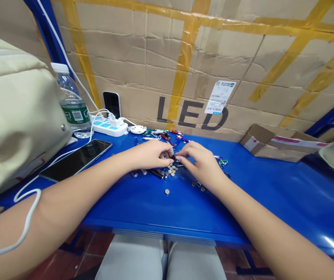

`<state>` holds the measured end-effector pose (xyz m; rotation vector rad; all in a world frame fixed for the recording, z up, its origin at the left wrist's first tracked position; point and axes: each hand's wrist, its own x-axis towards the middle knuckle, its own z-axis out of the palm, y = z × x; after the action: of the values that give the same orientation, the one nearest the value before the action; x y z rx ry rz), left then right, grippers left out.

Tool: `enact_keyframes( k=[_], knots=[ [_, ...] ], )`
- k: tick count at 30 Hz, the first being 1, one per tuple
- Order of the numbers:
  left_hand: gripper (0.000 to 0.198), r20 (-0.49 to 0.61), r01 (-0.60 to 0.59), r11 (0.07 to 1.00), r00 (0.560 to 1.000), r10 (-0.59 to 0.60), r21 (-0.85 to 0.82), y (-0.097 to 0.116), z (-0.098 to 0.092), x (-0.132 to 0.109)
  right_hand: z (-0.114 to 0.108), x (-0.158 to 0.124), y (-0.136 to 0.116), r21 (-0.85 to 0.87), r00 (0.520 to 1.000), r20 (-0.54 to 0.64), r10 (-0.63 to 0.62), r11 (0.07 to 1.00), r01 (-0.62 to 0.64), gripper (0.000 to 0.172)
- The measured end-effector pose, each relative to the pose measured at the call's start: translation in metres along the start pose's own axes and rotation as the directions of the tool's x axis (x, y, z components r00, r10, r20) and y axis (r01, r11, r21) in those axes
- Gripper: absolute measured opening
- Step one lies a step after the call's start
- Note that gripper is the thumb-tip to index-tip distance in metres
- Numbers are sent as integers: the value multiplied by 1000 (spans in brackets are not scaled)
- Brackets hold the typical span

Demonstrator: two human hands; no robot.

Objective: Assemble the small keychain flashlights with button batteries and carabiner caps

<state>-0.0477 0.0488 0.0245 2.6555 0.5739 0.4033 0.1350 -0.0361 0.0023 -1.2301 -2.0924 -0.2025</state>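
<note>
Over the middle of the blue table, my left hand (155, 154) and my right hand (202, 163) meet with thumbs and fingertips pinched. Between the fingertips is something small and dark, mostly hidden, whose kind I cannot make out. Just below them lies a cluster of silver button cells (172, 170), with a single button cell (167, 191) closer to me. A black tube (156, 173) is beside the cluster, under my left hand. Behind my hands are several coloured metal tubes with clips (164, 137). A few small metal parts (198, 185) lie below my right hand.
At left stand a beige bag (18, 105), a water bottle (75, 111), a dark phone (78, 159) and a white power strip (108, 126). A white cable crosses my left forearm. A small open cardboard box (280, 143) sits at right, before a taped carton wall (132, 77).
</note>
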Motion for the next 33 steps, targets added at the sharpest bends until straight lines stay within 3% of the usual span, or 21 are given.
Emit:
enact_keyframes(
  k=[6,9,13,17,19,33],
  knots=[
    [18,11,20,1000,1000,-20,13,-2,-1,0,-1,-2,1,57,990,135,29,998,-36,15],
    [19,6,17,999,1000,-17,27,-3,-1,1,-2,-3,-2,46,979,180,95,993,-105,12],
    [20,-4,46,998,999,-46,50,-3,-2,1,-1,-5,0,18,951,224,213,975,-222,26],
    [20,-4,41,997,999,-41,65,-4,-3,0,2,-8,8,-80,932,329,152,988,-133,14],
    [20,-1,33,997,999,-33,63,-5,-3,1,4,-9,11,-88,923,368,114,992,-87,16],
    [19,7,21,998,1000,-21,52,-5,-1,1,8,-8,5,-82,921,357,156,987,-135,9]
  ],
)
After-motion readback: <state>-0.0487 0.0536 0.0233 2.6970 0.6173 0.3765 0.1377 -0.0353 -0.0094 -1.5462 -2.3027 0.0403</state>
